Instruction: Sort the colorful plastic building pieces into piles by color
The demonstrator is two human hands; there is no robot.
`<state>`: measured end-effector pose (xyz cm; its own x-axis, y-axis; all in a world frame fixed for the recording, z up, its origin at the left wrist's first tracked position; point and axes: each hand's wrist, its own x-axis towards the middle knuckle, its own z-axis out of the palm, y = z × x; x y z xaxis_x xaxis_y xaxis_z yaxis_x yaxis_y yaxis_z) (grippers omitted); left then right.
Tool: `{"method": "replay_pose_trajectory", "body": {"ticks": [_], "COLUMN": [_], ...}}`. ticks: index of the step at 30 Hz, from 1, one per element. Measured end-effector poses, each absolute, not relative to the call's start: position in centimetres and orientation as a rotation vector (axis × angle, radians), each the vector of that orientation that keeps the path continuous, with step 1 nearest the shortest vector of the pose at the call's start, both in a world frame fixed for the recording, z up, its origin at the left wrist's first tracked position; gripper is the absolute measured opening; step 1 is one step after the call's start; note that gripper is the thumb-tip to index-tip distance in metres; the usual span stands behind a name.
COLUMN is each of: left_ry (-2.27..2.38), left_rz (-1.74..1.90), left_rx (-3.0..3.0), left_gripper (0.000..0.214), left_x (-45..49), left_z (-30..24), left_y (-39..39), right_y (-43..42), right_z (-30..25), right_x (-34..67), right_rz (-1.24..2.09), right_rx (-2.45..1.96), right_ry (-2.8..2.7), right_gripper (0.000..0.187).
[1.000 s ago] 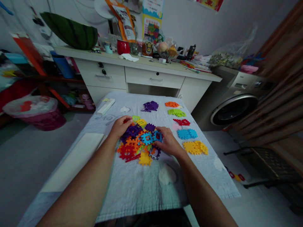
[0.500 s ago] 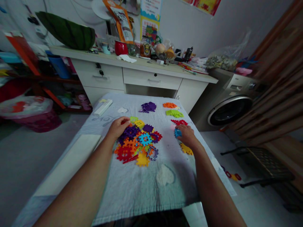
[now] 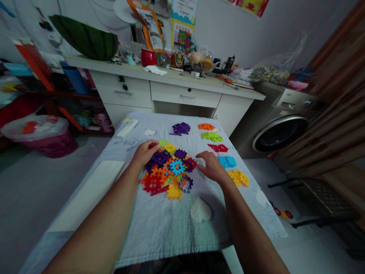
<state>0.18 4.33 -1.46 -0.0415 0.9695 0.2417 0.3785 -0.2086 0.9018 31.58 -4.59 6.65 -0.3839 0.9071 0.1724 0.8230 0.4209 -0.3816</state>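
Left hand [image 3: 145, 152] rests on flat tile pile [image 3: 168, 173], grip unclear; right hand [image 3: 212, 167] hovers released beside it, blue tiles [image 3: 227, 161] just right.

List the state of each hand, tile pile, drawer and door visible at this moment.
left hand: palm down on mixed pile, grip unclear
right hand: open, empty, beside it
mixed pile: heaped, unsorted
purple pile: sorted, separate
orange pile: sorted, separate
green pile: sorted, separate
red pile: sorted, separate
blue pile: sorted, separate
yellow pile: sorted, separate
desk drawer: shut
washing machine door: shut
cloth: spread flat
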Motion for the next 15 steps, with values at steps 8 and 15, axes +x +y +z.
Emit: {"method": "replay_pose_trajectory", "body": {"ticks": [8,15], "left_ry": [1.443,1.459], "left_rz": [1.237,1.218], "left_rx": [1.602,1.614], "left_gripper": [0.037,0.037], "left_x": [0.6,0.7], "left_z": [-0.7,-0.3], "left_y": [3.9,3.6], "right_y": [-5.7,-6.0], "right_z": [5.2,4.9], "right_x": [27.3,26.5], "right_rz": [0.573,0.568], "right_rx": [-1.184,-1.111], "right_ry": [-2.355,-2.31], "right_gripper": [0.069,0.058]}}
